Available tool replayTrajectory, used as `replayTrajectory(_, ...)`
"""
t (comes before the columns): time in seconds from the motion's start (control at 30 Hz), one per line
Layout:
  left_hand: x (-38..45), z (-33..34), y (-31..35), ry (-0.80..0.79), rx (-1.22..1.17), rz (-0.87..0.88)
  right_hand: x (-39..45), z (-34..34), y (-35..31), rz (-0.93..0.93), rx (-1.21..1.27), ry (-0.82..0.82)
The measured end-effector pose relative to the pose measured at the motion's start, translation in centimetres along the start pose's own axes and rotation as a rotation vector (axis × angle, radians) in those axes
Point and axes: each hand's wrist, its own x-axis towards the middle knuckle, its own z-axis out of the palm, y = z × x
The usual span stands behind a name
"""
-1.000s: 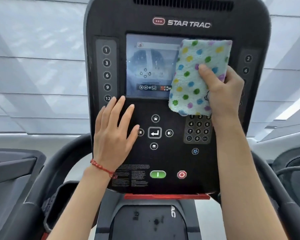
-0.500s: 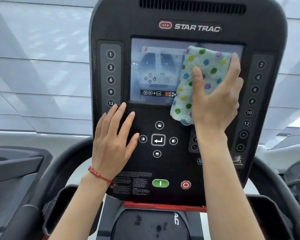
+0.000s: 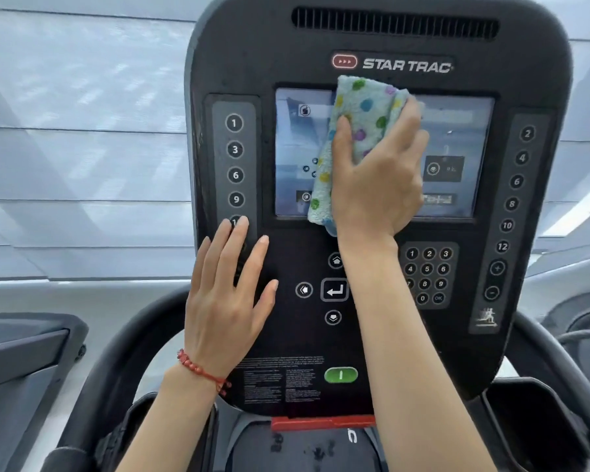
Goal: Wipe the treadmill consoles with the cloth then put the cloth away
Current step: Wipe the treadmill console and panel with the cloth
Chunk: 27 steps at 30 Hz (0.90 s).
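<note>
Pale, sunlit window blinds fill the background behind one black Star Trac treadmill console. Its one screen sits between two columns of numbered buttons, above one number keypad and one green start button. One folded cloth, pale blue terry dotted green, yellow, blue and purple, lies against the screen's middle. The right hand has its grip closed over it. The left hand, with a red bead bracelet, rests flat, fingers spread, holding nothing.
</note>
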Motion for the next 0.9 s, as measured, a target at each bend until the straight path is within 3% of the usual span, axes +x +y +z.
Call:
replayTrajectory(0.23,0.0,0.5,0.4,0.016,0.015,-0.016,-1.2,1.4,-2.7,-0.247,0.03,-0.033)
replayTrajectory(0.43,0.0,0.6,0.5,0.026,0.014,-0.022,0.5,0.7,0.1,-0.327,0.01,-0.005)
replayTrajectory(0.6,-0.1,0.8,0.6,0.034,0.02,-0.025,2.5,-0.7,4.2,-0.21,-0.052,0.062)
replayTrajectory(0.77,0.0,1.0,0.6,0.035,0.033,-0.018,5.1,-3.2,9.2,0.022,-0.075,0.135)
replayTrajectory(0.9,-0.1,1.1,0.4,0.034,0.05,-0.01,5.6,-3.4,10.0,0.135,-0.1,0.145)
